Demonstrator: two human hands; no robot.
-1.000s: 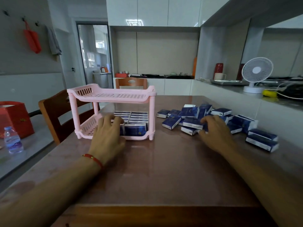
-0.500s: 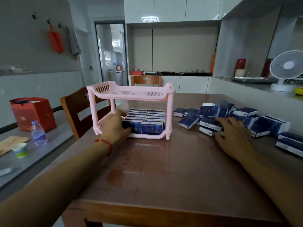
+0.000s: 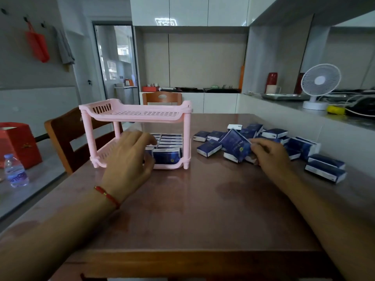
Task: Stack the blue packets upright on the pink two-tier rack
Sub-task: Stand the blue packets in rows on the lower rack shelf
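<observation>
The pink two-tier rack (image 3: pixel 138 114) stands on the brown table, left of centre. Its upper tier is bare; the lower tier holds several blue packets (image 3: pixel 167 156) standing upright in rows. My left hand (image 3: pixel 129 159) rests with its fingers against the packets at the rack's front left. To the right lies a loose pile of blue packets (image 3: pixel 274 136). My right hand (image 3: pixel 269 155) pinches one blue packet (image 3: pixel 236 145) and holds it tilted up above the pile's near edge.
The table (image 3: pixel 203 209) carries two more packets (image 3: pixel 324 168) at its right edge. A wooden chair (image 3: pixel 65 136) stands left of the rack. A water bottle (image 3: pixel 15 171) and red box sit on the lower left counter. A white fan (image 3: pixel 318 84) stands on the right counter.
My right hand, which lay on the pile, has lifted one packet and tilted it upward. My left hand stays at the rack's lower tier. The head camera has shifted.
</observation>
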